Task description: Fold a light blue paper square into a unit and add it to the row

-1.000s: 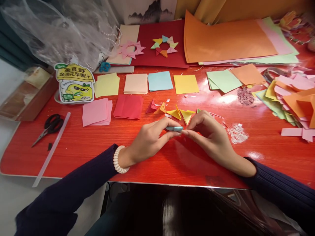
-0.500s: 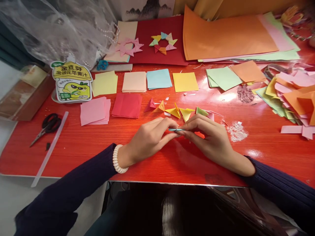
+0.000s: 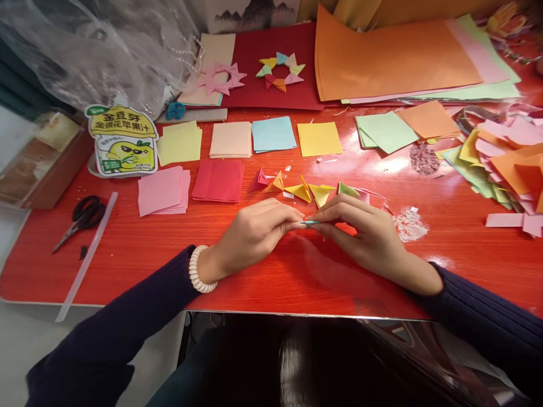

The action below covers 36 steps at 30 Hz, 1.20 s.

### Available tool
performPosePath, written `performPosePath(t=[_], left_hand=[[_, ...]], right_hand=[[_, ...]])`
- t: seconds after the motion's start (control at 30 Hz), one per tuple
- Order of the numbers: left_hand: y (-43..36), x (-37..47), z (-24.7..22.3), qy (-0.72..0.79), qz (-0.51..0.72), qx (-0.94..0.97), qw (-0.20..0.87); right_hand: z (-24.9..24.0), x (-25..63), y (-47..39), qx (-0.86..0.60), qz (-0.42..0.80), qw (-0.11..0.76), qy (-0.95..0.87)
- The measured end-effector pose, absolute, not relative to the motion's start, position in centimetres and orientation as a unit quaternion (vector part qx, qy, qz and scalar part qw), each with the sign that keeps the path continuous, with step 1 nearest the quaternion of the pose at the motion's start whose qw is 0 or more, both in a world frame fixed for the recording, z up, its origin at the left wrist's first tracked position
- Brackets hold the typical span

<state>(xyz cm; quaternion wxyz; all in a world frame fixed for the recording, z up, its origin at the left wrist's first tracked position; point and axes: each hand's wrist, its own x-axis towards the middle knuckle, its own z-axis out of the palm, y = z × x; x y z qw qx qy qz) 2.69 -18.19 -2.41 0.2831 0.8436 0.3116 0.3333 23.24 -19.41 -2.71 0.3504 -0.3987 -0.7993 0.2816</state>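
A small light blue folded paper (image 3: 310, 223) is pinched between both hands above the red table (image 3: 254, 288). My left hand (image 3: 258, 227) grips its left end, and my right hand (image 3: 368, 234) grips its right end; fingers cover most of it. Just beyond the hands lies a row of folded pieces: a dark pink one (image 3: 258, 180), an orange one (image 3: 275, 183), yellow ones (image 3: 321, 193) and a green one (image 3: 348, 190). Behind that row are stacks of square paper, among them blue (image 3: 274, 134), yellow (image 3: 319, 139) and red (image 3: 218, 181).
Black scissors (image 3: 87, 213) and a translucent strip (image 3: 87, 257) lie at the left, near a drink pouch (image 3: 123, 141). Two paper rings, one multicoloured (image 3: 280, 72), lie at the back by large orange sheets (image 3: 390, 62). Loose papers (image 3: 520, 164) pile up right.
Less of the blue paper shows between my fingertips, and its visible part has shifted slightly right. My left hand has flattened a little, its fingers closer together.
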Motion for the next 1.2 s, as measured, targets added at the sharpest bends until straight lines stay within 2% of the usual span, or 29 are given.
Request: performPosePath(t=[0.1, 0.27, 0.37, 0.6, 0.8, 0.93, 1.07, 1.2], left_hand=[[-18.5, 2.9, -2.3, 0.333, 0.345, 0.815, 0.325], [-19.1, 3.6, -2.0, 0.377, 0.339, 0.724, 0.468], [-19.2, 3.8, -2.1, 0.414, 0.332, 0.704, 0.473], [-19.4, 3.8, -1.9, 0.397, 0.324, 0.788, 0.341], [-19.8, 4.1, -1.8, 0.412, 0.256, 0.801, 0.35], [-20.0, 4.0, -1.8, 0.391, 0.26, 0.821, 0.325], [-19.8, 3.8, -1.8, 0.404, 0.244, 0.808, 0.353], [-19.5, 3.9, -1.8, 0.425, 0.23, 0.807, 0.341]], right_hand=[[-2.3, 23.1, -19.6, -0.412, 0.364, 0.348, -0.759], [-1.9, 22.3, -20.1, -0.42, 0.558, 0.399, -0.594], [-1.8, 21.9, -20.3, -0.414, 0.609, 0.378, -0.562], [-2.1, 21.9, -20.7, -0.414, 0.585, 0.307, -0.627], [-2.5, 22.2, -21.0, -0.425, 0.56, 0.329, -0.631], [-2.3, 22.3, -21.3, -0.428, 0.556, 0.313, -0.64], [-2.2, 22.2, -21.2, -0.441, 0.55, 0.302, -0.642], [-2.4, 22.3, -20.8, -0.453, 0.574, 0.322, -0.602]])
